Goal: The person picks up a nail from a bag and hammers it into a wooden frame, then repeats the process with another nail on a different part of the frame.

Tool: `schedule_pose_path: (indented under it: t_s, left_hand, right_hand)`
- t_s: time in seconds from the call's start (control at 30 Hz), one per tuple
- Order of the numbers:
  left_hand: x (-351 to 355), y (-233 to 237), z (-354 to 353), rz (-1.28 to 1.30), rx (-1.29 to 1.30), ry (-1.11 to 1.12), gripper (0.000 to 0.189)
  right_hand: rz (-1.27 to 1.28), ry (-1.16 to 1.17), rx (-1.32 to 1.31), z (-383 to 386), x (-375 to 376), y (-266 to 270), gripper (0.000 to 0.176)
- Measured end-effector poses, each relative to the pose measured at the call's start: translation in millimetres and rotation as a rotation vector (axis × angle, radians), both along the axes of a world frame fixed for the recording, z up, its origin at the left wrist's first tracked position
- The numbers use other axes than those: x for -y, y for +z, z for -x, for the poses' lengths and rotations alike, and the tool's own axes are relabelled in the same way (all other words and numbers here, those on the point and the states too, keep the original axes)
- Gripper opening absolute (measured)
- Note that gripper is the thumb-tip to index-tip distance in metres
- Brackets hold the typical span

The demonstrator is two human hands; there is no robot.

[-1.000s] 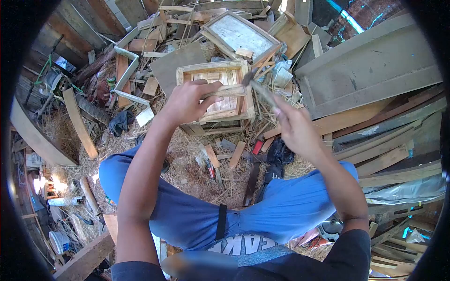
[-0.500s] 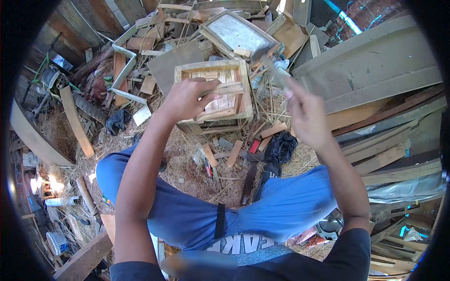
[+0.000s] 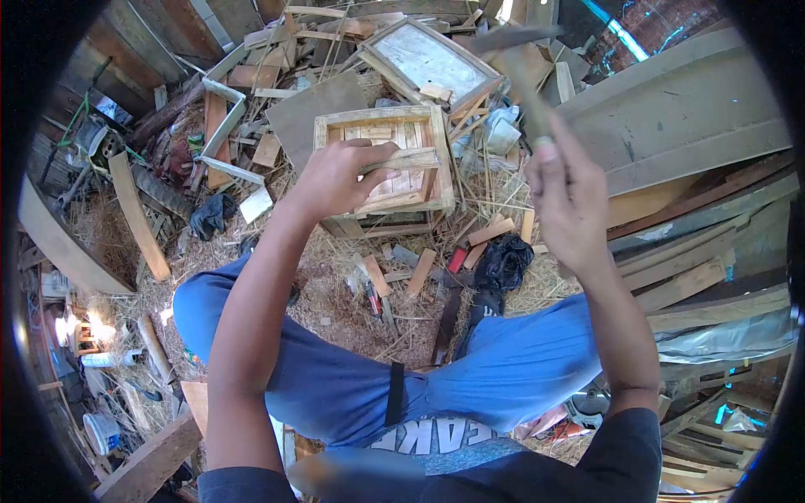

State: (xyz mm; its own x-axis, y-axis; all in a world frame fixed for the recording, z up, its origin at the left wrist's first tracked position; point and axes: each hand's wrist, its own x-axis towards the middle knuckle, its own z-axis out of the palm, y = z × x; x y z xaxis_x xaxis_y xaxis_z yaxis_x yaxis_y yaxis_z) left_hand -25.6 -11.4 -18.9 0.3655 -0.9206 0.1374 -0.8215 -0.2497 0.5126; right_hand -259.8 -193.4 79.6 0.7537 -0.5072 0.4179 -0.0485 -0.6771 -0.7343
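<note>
In the head view, my left hand [image 3: 342,178] is closed around a short wooden strip [image 3: 412,159], fingers over the top and thumb below. The strip lies across the near part of a wooden box-like frame [image 3: 443,155] with slats inside. My right hand [image 3: 572,201] grips a hammer [image 3: 530,99] by its handle, raised to the right of the frame and apart from it. The hammer's head is smeared by motion. Part of the frame's near left side is hidden behind my left hand and wrist.
Wood offcuts [image 3: 421,272], a red-handled tool [image 3: 374,303] and a black plastic bag [image 3: 505,261] lie on the straw-covered ground before my knees. A framed panel [image 3: 428,63] leans behind the wooden frame. Long boards [image 3: 679,117] are stacked at the right.
My right hand and the hammer have moved up and to the right, away from the wooden strip. My left hand keeps its grip, almost still.
</note>
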Motion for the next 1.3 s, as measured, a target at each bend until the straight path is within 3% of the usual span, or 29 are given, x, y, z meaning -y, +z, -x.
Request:
schedule_pose_path:
  t_s: [0.1, 0.13, 0.17, 0.23, 0.3, 0.37, 0.4, 0.5, 0.57, 0.63, 0.77, 0.97, 1.03, 1.1, 1.17, 1.3]
  left_hand:
    - [0.6, -8.2, -2.6, 0.049, 0.059, -0.014, 0.037]
    - [1.2, -8.6, -4.0, 0.086, 0.102, -0.030, 0.037]
    - [1.7, -8.2, -5.7, 0.089, 0.111, -0.028, 0.037]
    - [0.7, -4.2, -6.6, 0.052, 0.002, -0.019, 0.038]
    - [-7.2, -6.4, -12.1, 0.064, -0.080, 0.024, 0.043]
    - [-13.0, -13.0, -26.3, 0.189, -0.212, 0.016, 0.049]
    - [-15.1, 1.3, -21.2, 0.185, -0.598, 0.087, 0.050]
    - [-10.3, -12.1, -33.7, 0.283, -0.392, 0.113, 0.045]
    - [-9.1, -15.1, -37.4, 0.351, -0.427, 0.158, 0.041]
    - [-8.1, 1.4, -35.2, 0.245, -0.764, 0.313, 0.042]
    - [-0.5, 5.4, -37.5, 0.226, -0.961, 0.276, 0.036]
    - [12.3, 5.2, -32.7, 0.207, -0.950, 0.203, 0.042]
    - [16.5, 7.9, -23.7, 0.330, -1.103, 0.306, 0.046]
    - [16.6, 0.7, -32.0, 0.336, -1.188, 0.265, 0.053]
    - [23.6, -1.2, -23.9, 0.597, -1.484, 0.345, 0.059]
    - [30.8, -12.5, -13.4, 0.642, -1.526, 0.298, 0.059]
  right_hand:
    - [0.139, 0.027, 0.153, 10.9, 9.0, -56.3, 0.041]
    - [0.362, 0.168, -0.177, 8.8, 10.3, -61.0, 0.038]
    - [0.365, 0.169, -0.168, 8.9, 10.6, -66.8, 0.038]
    - [-0.096, 0.144, -0.386, 16.3, 5.5, -83.0, 0.039]
    - [-0.063, 0.107, -0.336, 18.7, 7.9, -99.4, 0.041]
    - [-0.496, 0.069, -0.216, 18.6, 11.5, -112.0, 0.038]
    - [-0.672, 0.034, -0.218, 16.4, 10.0, -106.5, 0.031]
    - [-0.874, -0.048, -0.235, 13.2, 11.8, -102.6, 0.020]
    - [-0.838, -0.060, -0.175, 7.3, 15.0, -117.4, 0.019]
    - [-0.800, -0.062, -0.125, 0.3, 13.1, -116.2, 0.021]
    - [-0.669, -0.067, -0.156, -11.4, 8.6, -105.9, 0.029]
    - [-0.708, 0.115, -0.251, -20.8, 5.0, -99.9, 0.030]
    - [-0.730, 0.122, -0.256, -19.6, 4.2, -95.6, 0.029]
    - [-0.793, 0.101, -0.216, -19.4, 4.8, -93.3, 0.027]
    - [-0.818, 0.076, -0.168, -21.4, 6.9, -100.4, 0.027]
    - [-0.837, -0.001, -0.080, -26.1, 12.7, -111.5, 0.029]
